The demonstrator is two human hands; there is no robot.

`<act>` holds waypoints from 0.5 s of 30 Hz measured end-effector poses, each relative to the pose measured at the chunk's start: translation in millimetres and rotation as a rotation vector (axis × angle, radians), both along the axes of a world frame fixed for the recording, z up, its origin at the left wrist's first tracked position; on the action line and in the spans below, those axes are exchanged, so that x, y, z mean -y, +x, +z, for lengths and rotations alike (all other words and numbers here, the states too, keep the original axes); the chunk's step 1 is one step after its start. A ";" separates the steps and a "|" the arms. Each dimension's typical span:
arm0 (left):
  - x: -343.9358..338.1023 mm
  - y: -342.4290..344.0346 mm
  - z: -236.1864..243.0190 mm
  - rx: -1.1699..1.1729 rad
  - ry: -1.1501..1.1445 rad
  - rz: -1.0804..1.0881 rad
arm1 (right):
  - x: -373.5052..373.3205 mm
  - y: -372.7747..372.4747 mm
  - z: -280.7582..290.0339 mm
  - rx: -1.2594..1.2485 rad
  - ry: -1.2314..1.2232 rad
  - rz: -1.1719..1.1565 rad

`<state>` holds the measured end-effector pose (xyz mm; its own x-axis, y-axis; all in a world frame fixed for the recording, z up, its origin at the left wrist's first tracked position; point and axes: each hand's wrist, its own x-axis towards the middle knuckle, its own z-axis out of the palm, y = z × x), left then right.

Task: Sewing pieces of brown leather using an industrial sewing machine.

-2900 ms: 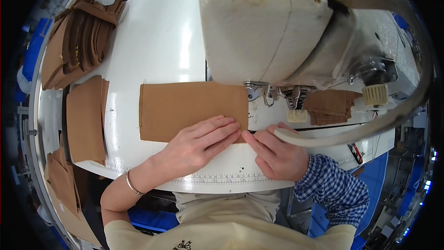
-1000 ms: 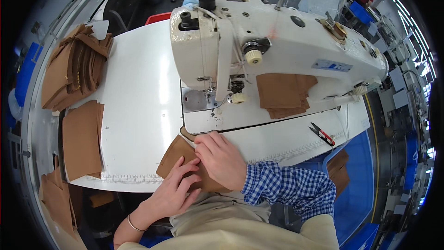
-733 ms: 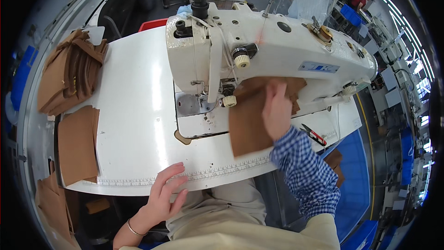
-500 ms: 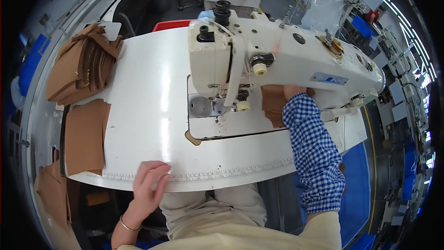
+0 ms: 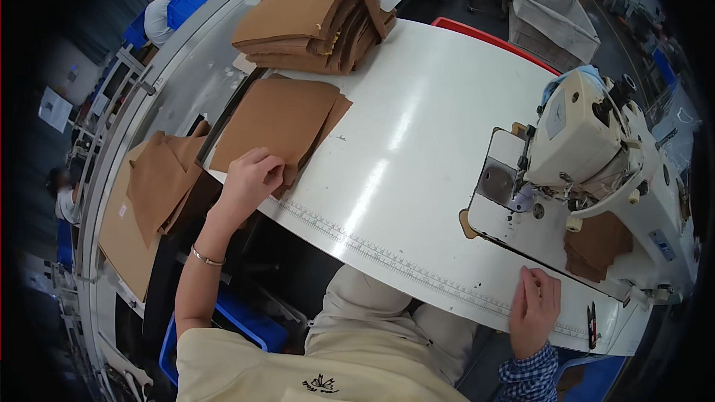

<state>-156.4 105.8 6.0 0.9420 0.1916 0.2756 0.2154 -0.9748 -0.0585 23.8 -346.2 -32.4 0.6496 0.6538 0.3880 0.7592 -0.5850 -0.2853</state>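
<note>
My left hand (image 5: 255, 182) is at the near corner of a low stack of flat brown fabric pieces (image 5: 277, 119), its fingertips pinched at the edge; the exact grip is partly hidden by the fingers. My right hand (image 5: 535, 309), with a blue checked sleeve at its wrist, rests over the table's front edge by the printed ruler. Its fingers are loosely bent and slightly apart, with nothing visible in them. Farther right stands a white sewing machine (image 5: 577, 123). More brown pieces (image 5: 598, 246) lie under its arm.
A tied, thick bundle of brown pieces (image 5: 313, 18) sits at the far left of the white table (image 5: 417, 141). Other brown pieces (image 5: 164, 179) lie on cardboard at left. Small black snips (image 5: 592, 325) lie right of my right hand. A blue bin (image 5: 253, 324) is below.
The view has swung left. My right hand has come out from under the machine's arm to the front edge. My left hand has moved from the ruler to the low fabric stack.
</note>
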 end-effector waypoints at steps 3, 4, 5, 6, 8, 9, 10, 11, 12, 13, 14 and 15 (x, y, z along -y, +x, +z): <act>-20.2 1.1 10.5 -0.043 -0.709 0.318 | -6.0 -9.6 -0.9 -0.099 0.033 0.046; -26.8 0.9 5.3 -0.039 -0.709 0.313 | -8.6 -10.9 1.6 -0.095 0.025 0.089; -32.0 1.1 -0.6 0.067 -0.813 0.252 | -11.3 -12.6 4.4 -0.091 0.017 0.131; -34.4 4.4 -4.9 0.169 -0.919 0.185 | -14.6 -15.2 6.6 -0.088 0.014 0.120; 1.4 23.7 3.9 0.187 -0.901 0.067 | -22.7 -20.8 10.0 -0.027 -0.006 0.228; 32.4 32.7 9.3 0.181 -0.975 -0.007 | -26.6 -25.0 9.5 -0.016 -0.034 0.267; 63.7 37.2 9.0 0.113 -1.053 -0.090 | -35.4 -30.4 11.1 -0.009 -0.013 0.300; 95.9 42.7 11.9 -0.018 -0.914 -0.185 | -46.7 -35.1 10.9 -0.006 0.007 0.337; 122.9 45.3 1.5 0.017 -0.769 -0.376 | -56.1 -39.3 12.5 -0.007 0.031 0.403; 149.7 45.4 -12.0 0.044 -0.722 -0.467 | -62.3 -43.5 10.0 -0.009 0.060 0.473; 173.0 47.7 -21.0 0.068 -0.713 -0.549 | -65.1 -48.3 2.7 -0.021 0.064 0.498; 193.7 42.0 -32.1 0.076 -0.740 -0.581 | -67.0 -51.2 -3.9 0.013 0.040 0.478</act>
<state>-114.4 -87.9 -26.1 0.9293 -0.1515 0.3370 -0.3386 -0.7142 0.6127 -27.4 -279.2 -36.3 0.2747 0.8628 0.4245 0.9440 -0.1582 -0.2894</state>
